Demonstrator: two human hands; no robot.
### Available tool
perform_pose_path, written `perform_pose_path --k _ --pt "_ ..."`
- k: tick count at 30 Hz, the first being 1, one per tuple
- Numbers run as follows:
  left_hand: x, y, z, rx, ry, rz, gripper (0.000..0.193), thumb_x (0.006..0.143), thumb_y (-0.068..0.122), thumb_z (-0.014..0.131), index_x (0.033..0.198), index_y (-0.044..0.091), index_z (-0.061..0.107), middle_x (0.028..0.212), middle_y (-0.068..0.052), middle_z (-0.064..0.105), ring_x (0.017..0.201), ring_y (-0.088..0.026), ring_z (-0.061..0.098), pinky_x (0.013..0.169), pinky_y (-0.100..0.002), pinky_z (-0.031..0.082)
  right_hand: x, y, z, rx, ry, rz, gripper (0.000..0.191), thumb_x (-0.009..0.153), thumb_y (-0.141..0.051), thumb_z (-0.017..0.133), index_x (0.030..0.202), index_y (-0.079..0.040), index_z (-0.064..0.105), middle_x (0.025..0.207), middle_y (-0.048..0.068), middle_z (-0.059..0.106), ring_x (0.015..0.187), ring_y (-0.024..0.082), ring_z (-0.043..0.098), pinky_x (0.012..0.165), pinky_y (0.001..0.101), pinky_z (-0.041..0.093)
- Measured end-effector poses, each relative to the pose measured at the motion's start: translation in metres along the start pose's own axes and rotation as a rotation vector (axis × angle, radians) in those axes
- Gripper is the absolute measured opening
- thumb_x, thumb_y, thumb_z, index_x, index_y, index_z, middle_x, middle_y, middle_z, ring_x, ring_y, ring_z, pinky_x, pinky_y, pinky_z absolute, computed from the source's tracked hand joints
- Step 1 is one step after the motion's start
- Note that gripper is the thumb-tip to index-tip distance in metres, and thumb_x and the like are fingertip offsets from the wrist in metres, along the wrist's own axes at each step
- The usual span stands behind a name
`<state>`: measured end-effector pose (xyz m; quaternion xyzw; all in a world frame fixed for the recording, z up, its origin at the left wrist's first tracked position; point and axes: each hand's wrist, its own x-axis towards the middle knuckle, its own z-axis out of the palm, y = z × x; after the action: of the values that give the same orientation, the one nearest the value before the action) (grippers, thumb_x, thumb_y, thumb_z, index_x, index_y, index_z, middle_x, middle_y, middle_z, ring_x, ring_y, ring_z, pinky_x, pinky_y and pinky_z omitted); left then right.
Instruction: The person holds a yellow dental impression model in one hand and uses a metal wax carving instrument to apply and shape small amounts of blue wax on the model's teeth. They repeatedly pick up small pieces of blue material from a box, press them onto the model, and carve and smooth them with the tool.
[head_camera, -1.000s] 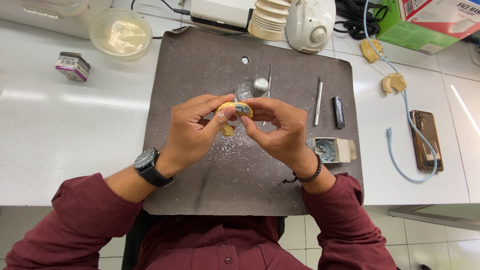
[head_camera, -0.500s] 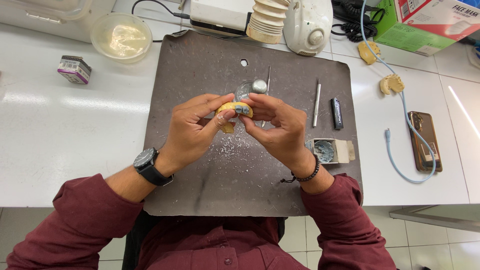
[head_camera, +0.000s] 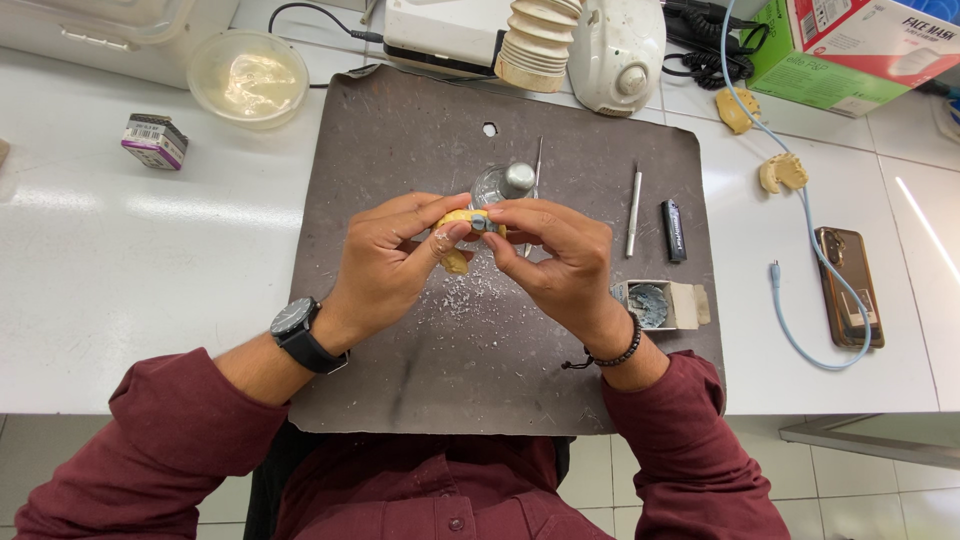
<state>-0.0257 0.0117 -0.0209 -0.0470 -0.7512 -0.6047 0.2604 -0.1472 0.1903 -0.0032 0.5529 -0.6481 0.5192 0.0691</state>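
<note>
1. Yellow dental cast (head_camera: 458, 222) sits between our two hands, lifted just above the middle of the dark work mat (head_camera: 400, 130), which is the biggest thing before us and lies on the white bench (head_camera: 120, 260).
2. Our left hand (head_camera: 385, 262) comes in from the lower left with a black watch (head_camera: 297, 330) on the wrist; its fingers are curled together around the cast, and the thumb presses on the near edge.
3. Our right hand (head_camera: 560, 262) comes in from the lower right, a bead bracelet (head_camera: 612, 352) at the wrist; its thumb and forefinger are pinched on a small grey piece (head_camera: 479, 222) at the top of the cast.
4. We judge the step in hand to be seating or shaping that grey piece on the cast; the next move seems to call for a steady left grip and light, fine pressure from the right fingertips.
5. White crumbs (head_camera: 455, 300) are scattered on the mat just below the hands.
6. A small glass jar (head_camera: 500, 185) with a metal cap stands right behind the cast, partly hidden by it.
7. A slim metal tool (head_camera: 633, 210), a black lighter (head_camera: 675, 230) and an open small box (head_camera: 655, 305) lie to our right.
</note>
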Motion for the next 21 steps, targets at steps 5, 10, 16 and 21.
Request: perform_pose_path --k 5,10,16,21 --pt "0.001 0.001 0.000 -0.053 -0.002 -0.010 0.029 0.103 0.012 0.065 0.131 0.002 0.067 0.118 -0.011 0.074 0.099 -0.015 0.078 0.080 -0.024 0.068 0.001 -0.001 0.000 -0.018 -0.013 0.035 0.024 0.093 0.001 0.080 0.116 -0.002 0.072 0.113 0.012 0.075 0.099 0.020 0.078 0.084 0.0286 0.070" --pt "0.002 0.001 0.000 0.014 0.013 -0.016 0.029 0.102 0.011 0.067 0.129 0.002 0.069 0.115 -0.010 0.075 0.095 -0.014 0.076 0.076 -0.023 0.066 0.002 -0.002 -0.001 0.088 -0.033 0.122 0.035 0.092 0.001 0.080 0.123 0.001 0.066 0.114 0.013 0.075 0.105 0.021 0.078 0.090 0.0309 0.069" --pt "0.002 0.002 0.001 0.016 0.017 -0.021 0.029 0.102 0.011 0.067 0.129 0.001 0.069 0.115 -0.011 0.075 0.095 -0.015 0.076 0.076 -0.024 0.065 0.000 0.000 -0.002 0.084 -0.030 0.095 0.032 0.092 0.002 0.080 0.121 0.004 0.067 0.114 0.017 0.075 0.105 0.023 0.077 0.090 0.0315 0.069" --pt "0.003 0.003 0.000 0.005 0.020 -0.009 0.029 0.104 0.011 0.066 0.130 0.000 0.068 0.116 -0.011 0.075 0.100 -0.017 0.078 0.081 -0.025 0.067 -0.004 0.011 -0.008 0.166 0.041 0.152 0.025 0.096 0.003 0.078 0.119 0.005 0.067 0.114 0.018 0.075 0.107 0.024 0.077 0.092 0.0308 0.067"
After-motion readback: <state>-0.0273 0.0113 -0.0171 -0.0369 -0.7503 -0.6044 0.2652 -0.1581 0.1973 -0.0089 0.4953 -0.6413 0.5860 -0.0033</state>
